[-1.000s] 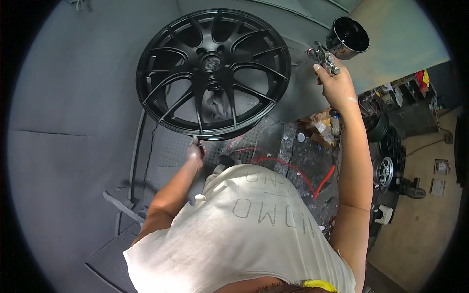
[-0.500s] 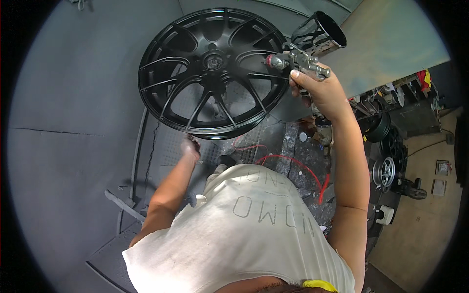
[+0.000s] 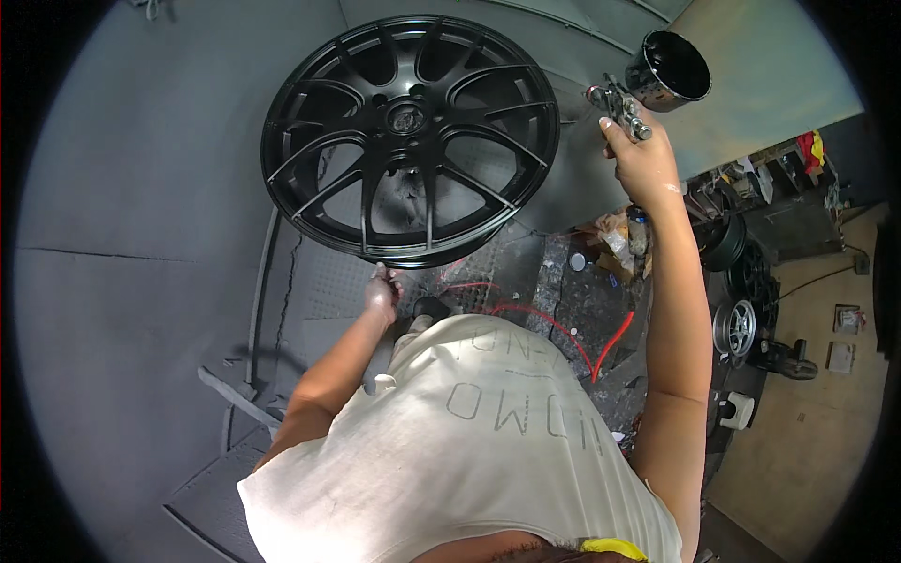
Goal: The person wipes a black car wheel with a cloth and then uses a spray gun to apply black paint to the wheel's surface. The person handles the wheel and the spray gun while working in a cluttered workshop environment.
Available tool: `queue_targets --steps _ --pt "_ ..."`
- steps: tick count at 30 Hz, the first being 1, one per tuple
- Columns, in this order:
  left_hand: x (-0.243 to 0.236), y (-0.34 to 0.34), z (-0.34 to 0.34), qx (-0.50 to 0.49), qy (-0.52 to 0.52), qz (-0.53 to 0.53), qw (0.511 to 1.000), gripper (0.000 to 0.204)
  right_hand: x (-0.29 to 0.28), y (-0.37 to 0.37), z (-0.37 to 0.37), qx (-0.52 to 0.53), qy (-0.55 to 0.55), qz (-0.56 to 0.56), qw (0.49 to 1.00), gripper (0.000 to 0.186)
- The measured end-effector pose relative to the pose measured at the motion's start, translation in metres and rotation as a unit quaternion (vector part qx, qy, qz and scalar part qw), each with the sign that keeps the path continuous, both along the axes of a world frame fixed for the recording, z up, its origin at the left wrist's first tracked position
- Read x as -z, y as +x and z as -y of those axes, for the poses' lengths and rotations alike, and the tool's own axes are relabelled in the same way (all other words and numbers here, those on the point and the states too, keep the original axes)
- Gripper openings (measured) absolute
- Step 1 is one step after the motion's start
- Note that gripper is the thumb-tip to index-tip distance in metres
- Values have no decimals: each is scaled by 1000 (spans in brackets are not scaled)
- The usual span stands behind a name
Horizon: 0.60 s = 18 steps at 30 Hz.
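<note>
A black multi-spoke car wheel rim is raised in front of me, its spoked face toward me. My left hand is at its near lower edge, fingers curled and thumb up against the edge; the exact contact is partly hidden. My right hand is wrapped round a metal spray gun, to the right of the rim and apart from it. On the gun sits a paint cup, smeared with black, its dark opening visible. The gun's nozzle end points left, toward the rim.
A red hose curves over the stained floor at my right. Beyond it are a silver wheel, several dark wheels and a cluttered shelf. A grey wall is on the left, a tan panel at the far right.
My right hand has carried the spray gun right, away from the rim, and tilted it. The rim has turned, its spokes lying differently. My left hand has shifted slightly right along the rim's edge.
</note>
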<state>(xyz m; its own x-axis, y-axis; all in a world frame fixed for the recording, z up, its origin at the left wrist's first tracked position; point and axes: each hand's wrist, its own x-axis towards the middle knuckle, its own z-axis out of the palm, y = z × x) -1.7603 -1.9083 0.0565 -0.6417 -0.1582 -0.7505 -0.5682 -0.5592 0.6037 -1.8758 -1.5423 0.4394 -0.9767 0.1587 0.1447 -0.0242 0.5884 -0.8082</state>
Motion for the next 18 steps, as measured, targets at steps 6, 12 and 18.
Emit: queue_targets --steps 6,12,18 --pt "-1 -28 41 -78 -54 19 995 27 -3 10 13 -83 -118 68 987 21" --pt "-4 -48 64 -208 -40 -6 977 19 -9 19 29 -167 -201 95 960 15" --pt "-3 -22 32 -149 2 12 989 29 4 11 23 -73 -69 38 994 31"
